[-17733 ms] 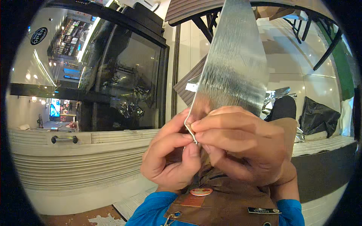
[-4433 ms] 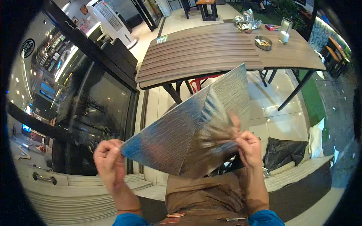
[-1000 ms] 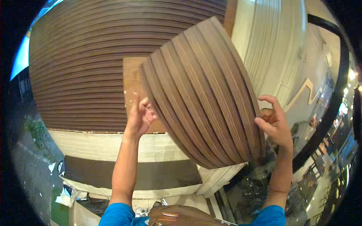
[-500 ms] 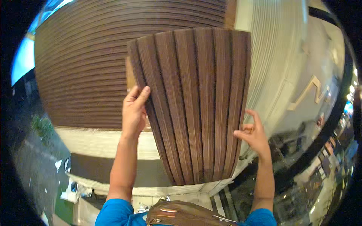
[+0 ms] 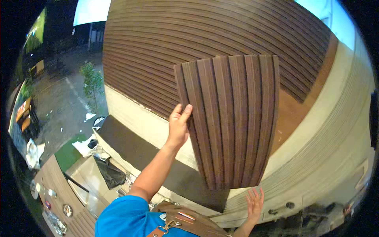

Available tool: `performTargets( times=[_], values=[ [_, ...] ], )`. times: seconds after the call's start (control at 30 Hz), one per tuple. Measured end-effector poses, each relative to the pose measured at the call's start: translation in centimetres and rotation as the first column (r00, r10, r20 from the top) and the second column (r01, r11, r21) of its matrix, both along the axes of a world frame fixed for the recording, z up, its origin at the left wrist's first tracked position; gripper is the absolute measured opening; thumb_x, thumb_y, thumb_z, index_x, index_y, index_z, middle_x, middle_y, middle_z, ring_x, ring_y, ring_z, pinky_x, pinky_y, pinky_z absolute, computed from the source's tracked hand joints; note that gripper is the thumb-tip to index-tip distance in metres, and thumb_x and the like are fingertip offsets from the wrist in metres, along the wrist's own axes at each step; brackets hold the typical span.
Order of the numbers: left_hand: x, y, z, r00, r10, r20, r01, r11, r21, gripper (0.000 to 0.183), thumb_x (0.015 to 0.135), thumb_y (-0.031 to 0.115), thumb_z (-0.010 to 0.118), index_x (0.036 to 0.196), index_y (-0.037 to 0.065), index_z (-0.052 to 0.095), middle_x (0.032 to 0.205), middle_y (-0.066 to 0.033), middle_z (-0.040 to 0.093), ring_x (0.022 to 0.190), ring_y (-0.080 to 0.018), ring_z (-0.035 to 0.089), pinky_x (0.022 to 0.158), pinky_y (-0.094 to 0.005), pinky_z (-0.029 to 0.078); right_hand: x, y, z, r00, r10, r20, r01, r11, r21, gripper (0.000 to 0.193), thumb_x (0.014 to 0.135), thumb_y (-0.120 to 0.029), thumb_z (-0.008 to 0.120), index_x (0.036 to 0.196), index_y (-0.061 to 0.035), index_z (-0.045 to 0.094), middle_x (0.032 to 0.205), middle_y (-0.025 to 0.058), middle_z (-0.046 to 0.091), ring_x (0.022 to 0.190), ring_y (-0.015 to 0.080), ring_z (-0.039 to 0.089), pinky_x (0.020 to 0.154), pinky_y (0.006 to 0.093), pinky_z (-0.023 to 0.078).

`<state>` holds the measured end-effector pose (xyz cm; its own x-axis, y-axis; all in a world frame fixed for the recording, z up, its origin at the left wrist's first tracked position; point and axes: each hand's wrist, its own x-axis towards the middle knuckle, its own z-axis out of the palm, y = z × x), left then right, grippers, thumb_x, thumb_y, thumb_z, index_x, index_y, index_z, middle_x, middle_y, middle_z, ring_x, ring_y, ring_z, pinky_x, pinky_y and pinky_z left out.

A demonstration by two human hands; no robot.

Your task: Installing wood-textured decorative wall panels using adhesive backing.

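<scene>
Ribbed panel: the brown, loose panel point(image 5: 233, 122) stands nearly upright at 3 o'clock, in front of the wall; whether its back touches the wall cannot be told.
Left hand: the left hand point(image 5: 179, 124) pinches the panel's 9 o'clock edge, thumb at the front and fingers along or behind it.
Right hand: the right hand point(image 5: 255, 203) sits at 5 o'clock, just below the panel's bottom edge, fingers loosely spread and holding nothing visible; contact with that edge is unclear.
Just changed: half a second ago the right hand was by the panel's right edge; now it is lower, so the left hand alone visibly grips the panel.
Wall cladding: brown ribbed cladding point(image 5: 205, 27) fills 12 o'clock, its ribs running across while the panel's run up and down.
Uncovered patch: a smooth brown strip point(image 5: 294, 114) shows at 3 o'clock, right of the panel.
Bench: a dark bench top point(image 5: 166, 170) stretches past 7 o'clock.
Table: a wood-look table point(image 5: 53, 173) stands at 8 o'clock.
</scene>
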<state>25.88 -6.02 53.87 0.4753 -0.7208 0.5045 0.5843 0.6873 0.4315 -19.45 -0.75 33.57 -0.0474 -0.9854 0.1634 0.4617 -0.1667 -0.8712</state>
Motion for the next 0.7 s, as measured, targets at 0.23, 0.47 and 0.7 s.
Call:
performTargets(
  times=[0.23, 0.47, 0.7],
  values=[
    [2.0, -6.7, -3.7, 0.992, -0.014, -0.126, 0.012, 1.000, -0.022, 0.030, 0.099, 0.016, 0.054, 0.125, 0.004, 0.049, 0.125, -0.0102, 0.058, 0.115, -0.0245, 0.055, 0.102, -0.0410, 0.042, 7.2, -10.0, 4.7, 0.964, -0.174, 0.200, 0.210, 0.962, -0.173, 0.056, 0.087, -0.015, 0.071, 0.134, -0.0054, 0.042, 0.115, 0.0101, 0.054, 0.103, 0.0232, 0.056, 0.095, 0.0460, 0.047],
    [5.9, -12.8, -7.0, 0.946, -0.126, -0.299, 0.115, 0.992, -0.054, 0.042, 0.100, 0.021, 0.050, 0.139, 0.007, 0.040, 0.137, -0.0079, 0.049, 0.124, -0.0246, 0.047, 0.108, -0.0432, 0.035, 11.4, -18.7, 8.3, 0.653, -0.757, -0.006, 0.745, 0.643, -0.177, 0.051, 0.086, -0.008, 0.070, 0.130, -0.0051, 0.045, 0.116, 0.0059, 0.052, 0.103, 0.0175, 0.054, 0.092, 0.0405, 0.048],
    [9.6, -17.3, -9.7, 0.900, -0.236, -0.366, 0.221, 0.972, -0.083, 0.040, 0.099, 0.026, 0.053, 0.133, 0.005, 0.049, 0.133, -0.0067, 0.055, 0.121, -0.0219, 0.050, 0.107, -0.0386, 0.036, 12.7, -23.3, 7.6, 0.949, -0.176, 0.263, 0.245, 0.934, -0.260, 0.054, 0.082, -0.006, 0.072, 0.131, -0.0128, 0.051, 0.106, 0.0005, 0.059, 0.098, 0.0173, 0.055, 0.087, 0.0357, 0.049]
  ],
)
